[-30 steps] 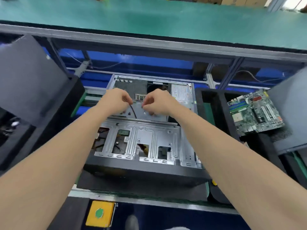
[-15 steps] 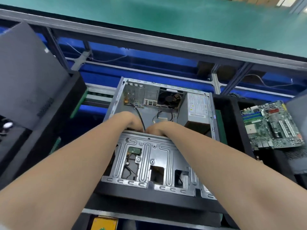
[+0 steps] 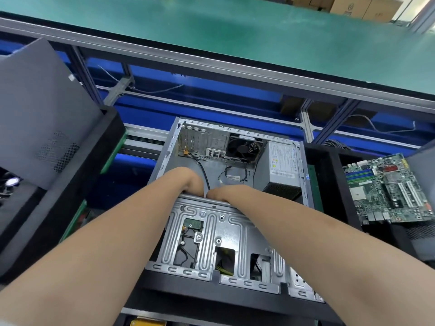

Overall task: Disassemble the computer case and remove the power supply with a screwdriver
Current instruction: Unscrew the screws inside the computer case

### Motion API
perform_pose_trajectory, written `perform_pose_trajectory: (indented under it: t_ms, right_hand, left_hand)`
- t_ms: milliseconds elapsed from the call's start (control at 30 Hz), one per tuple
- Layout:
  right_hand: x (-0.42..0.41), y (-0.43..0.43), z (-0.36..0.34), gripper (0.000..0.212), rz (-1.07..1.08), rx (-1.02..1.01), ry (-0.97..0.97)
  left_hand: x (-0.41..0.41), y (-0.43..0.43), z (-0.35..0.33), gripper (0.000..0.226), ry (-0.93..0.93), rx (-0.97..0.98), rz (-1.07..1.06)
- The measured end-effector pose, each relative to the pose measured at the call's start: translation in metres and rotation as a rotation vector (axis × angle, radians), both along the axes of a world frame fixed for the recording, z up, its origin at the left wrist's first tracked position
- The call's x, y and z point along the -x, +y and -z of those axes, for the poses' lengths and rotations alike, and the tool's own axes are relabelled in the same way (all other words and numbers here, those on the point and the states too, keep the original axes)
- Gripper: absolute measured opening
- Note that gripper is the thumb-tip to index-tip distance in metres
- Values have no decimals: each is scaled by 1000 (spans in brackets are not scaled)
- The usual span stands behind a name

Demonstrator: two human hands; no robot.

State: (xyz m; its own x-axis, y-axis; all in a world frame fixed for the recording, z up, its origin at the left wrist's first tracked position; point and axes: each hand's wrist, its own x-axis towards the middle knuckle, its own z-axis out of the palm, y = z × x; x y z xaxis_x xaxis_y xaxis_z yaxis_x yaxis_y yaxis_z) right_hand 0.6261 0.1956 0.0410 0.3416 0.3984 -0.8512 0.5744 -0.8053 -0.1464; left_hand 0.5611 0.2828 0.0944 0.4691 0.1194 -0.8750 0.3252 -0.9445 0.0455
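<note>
The open computer case [image 3: 164, 158] lies on its side in front of me. Its grey power supply [image 3: 282, 161] sits in the far right corner, beside a black fan [image 3: 243, 148]. My left hand [image 3: 186, 182] and my right hand [image 3: 226, 192] are side by side at the far edge of the metal drive cage [image 3: 235, 231]. Their fingers bend down into the gap behind that edge and are hidden. A black cable [image 3: 204, 170] runs down between the two hands. No screwdriver is in view.
A loose motherboard [image 3: 388, 191] rests on a black tray at the right. A grey side panel [image 3: 42, 109] leans in a black bin at the left. A green bench [image 3: 235, 31] runs across the back, with a blue frame below it.
Both hands dropped from over the case floor, where they pinched a cable, to the drive cage's far edge. My view has shifted, so the case sits lower and larger in the frame.
</note>
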Motion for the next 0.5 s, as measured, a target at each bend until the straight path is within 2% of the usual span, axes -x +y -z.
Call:
perform_pose_trajectory:
  t_ms: [167, 300, 400, 500]
  right_hand:
    - [0, -4, -4, 41, -187, -11, -18]
    - [-6, -10, -14, 36, -241, -85, -24]
    - [-21, -20, -19, 35, -134, -225, -32]
    - [-30, -31, -21, 37, 41, -335, -9]
  left_hand:
    - [2, -1, 0, 36, 6, 18, -14]
    - [2, 0, -2, 41, 9, 79, -56]
    - [4, 0, -6, 43, -91, 94, -176]
    - [6, 6, -3, 41, -278, 151, -397]
